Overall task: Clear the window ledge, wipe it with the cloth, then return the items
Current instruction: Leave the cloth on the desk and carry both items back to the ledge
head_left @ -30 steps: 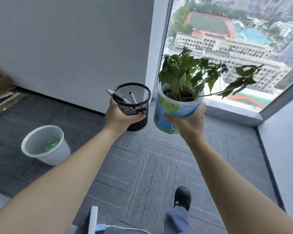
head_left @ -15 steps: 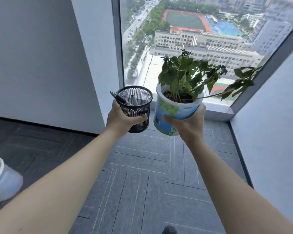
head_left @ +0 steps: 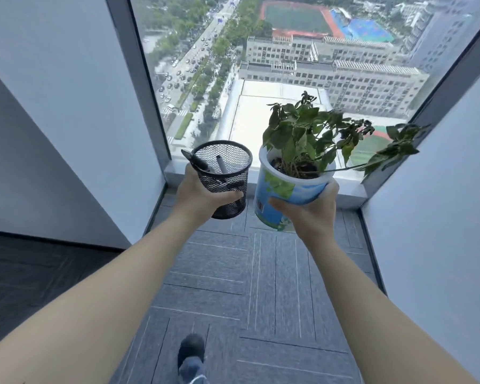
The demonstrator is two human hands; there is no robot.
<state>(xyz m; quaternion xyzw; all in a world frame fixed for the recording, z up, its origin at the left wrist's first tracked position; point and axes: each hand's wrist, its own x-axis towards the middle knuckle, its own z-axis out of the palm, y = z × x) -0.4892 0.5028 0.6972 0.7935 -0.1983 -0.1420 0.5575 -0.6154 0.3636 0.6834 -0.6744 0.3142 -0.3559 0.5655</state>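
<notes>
While both arms are reaching out toward the window ledge (head_left: 263, 187), each hand is carrying one item in the air, short of the ledge and above the carpet. Left hand (head_left: 203, 194): fingers are wrapping round the lower half of the black mesh pen holder (head_left: 225, 176), thumb lying across its front, clamped firmly. Right hand (head_left: 309, 210): fingers are cupping the blue-and-white plant pot (head_left: 284, 195) from below and the side, thumb pressing on the label near the barcode, closed tight on the wall.

Handling, as judged: the pen holder is looking light and stiff, the wire mesh giving good purchase; the pens (head_left: 205, 164) inside are leaning loose, so a tilt could be spilling them. A mid-body grasp is suiting it. The pot is likely the heavier piece, with soil and a smooth, possibly slick wall; it is tipping slightly toward the window. Leaves (head_left: 311, 131) and one long trailing stem are sprawling right and are fragile, so taking hold low on the wall, never by the plant, seems the safe choice. The ledge itself is appearing bare; the cloth is not in sight.
</notes>
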